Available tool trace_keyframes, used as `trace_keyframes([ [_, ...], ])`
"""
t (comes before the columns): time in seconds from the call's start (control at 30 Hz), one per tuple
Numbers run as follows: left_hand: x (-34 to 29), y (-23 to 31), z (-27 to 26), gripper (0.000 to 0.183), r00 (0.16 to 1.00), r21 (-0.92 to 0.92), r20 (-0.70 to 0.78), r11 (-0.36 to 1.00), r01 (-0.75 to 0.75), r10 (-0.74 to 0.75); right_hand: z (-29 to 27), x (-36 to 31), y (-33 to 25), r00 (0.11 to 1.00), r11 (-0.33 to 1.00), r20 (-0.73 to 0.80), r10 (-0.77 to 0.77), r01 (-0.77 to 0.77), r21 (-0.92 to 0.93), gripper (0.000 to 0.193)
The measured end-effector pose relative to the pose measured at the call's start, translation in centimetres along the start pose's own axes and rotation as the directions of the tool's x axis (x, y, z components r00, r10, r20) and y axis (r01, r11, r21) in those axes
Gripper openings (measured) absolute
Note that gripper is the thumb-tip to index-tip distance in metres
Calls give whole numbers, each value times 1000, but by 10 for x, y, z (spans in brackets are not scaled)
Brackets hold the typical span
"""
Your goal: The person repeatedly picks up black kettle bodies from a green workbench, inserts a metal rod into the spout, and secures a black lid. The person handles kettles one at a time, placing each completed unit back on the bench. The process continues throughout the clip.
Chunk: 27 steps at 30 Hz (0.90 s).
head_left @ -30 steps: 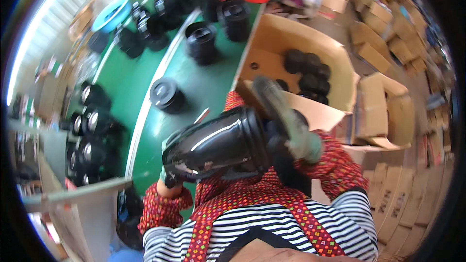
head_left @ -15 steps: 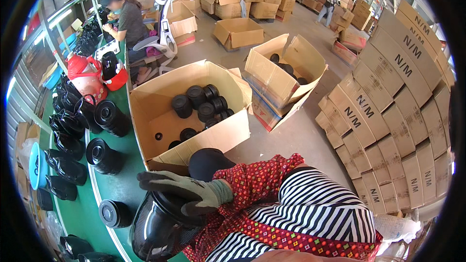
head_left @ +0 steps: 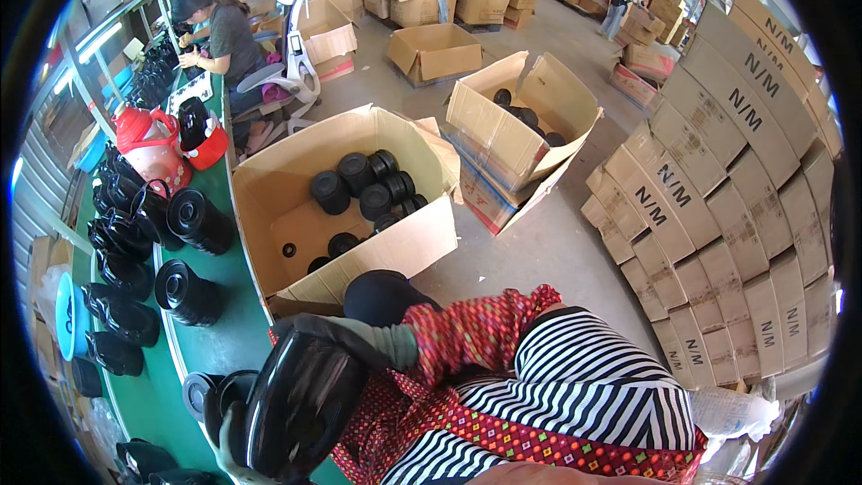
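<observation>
A glossy black rounded housing (head_left: 305, 400), perhaps a pot or kettle body, is tilted in front of me at the bench edge. My right hand (head_left: 364, 341), in a grey-green glove with a dark palm, grips its upper end; its fingers are partly hidden. Low on its left side is my left hand (head_left: 232, 449), also gloved, with fingers curled round a dark part of the housing. Just behind it on the bench stands a black ribbed cylinder (head_left: 197, 392), partly covered. Two similar stacks of black round parts (head_left: 189, 295) stand farther along the bench.
The green bench (head_left: 202, 350) carries rows of black handled housings (head_left: 126, 314), a red flowered kettle (head_left: 148, 148) and a blue basin (head_left: 70, 314). Beside it, an open carton (head_left: 386, 256) holds black cylinders. Stacked cartons (head_left: 718, 242) rise at right. A co-worker (head_left: 224, 36) sits farther along.
The housing has been raised and turned, its upper end now higher. My right hand has shifted round its top, and my left hand has come into view at its lower left side.
</observation>
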<state>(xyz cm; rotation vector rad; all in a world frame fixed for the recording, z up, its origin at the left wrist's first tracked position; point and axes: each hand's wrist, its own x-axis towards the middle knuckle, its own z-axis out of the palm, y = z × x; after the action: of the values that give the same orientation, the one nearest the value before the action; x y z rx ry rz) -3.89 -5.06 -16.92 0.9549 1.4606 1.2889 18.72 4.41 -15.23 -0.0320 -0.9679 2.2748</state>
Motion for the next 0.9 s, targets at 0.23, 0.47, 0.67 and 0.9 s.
trace_keyframes([
  [0.23, -12, 1, -3, 70, 1000, 6, -26, 1000, 10, -10, 52, 2, -41, 979, 844, 71, -192, 202, -498, 84],
  [0.47, -49, 3, -24, 73, 999, -63, -41, 998, -22, 19, 63, 14, -77, 714, 220, 670, -203, 700, -679, 112],
  [0.67, -54, 19, -26, 75, 987, -291, 83, 950, -109, 139, 45, -10, -47, 878, 545, 197, -435, 431, -719, 91],
  [0.9, -61, 82, -28, 55, 985, -379, -158, 925, 7, -72, 32, -14, -18, 937, 846, -266, -227, 54, -531, 67],
])
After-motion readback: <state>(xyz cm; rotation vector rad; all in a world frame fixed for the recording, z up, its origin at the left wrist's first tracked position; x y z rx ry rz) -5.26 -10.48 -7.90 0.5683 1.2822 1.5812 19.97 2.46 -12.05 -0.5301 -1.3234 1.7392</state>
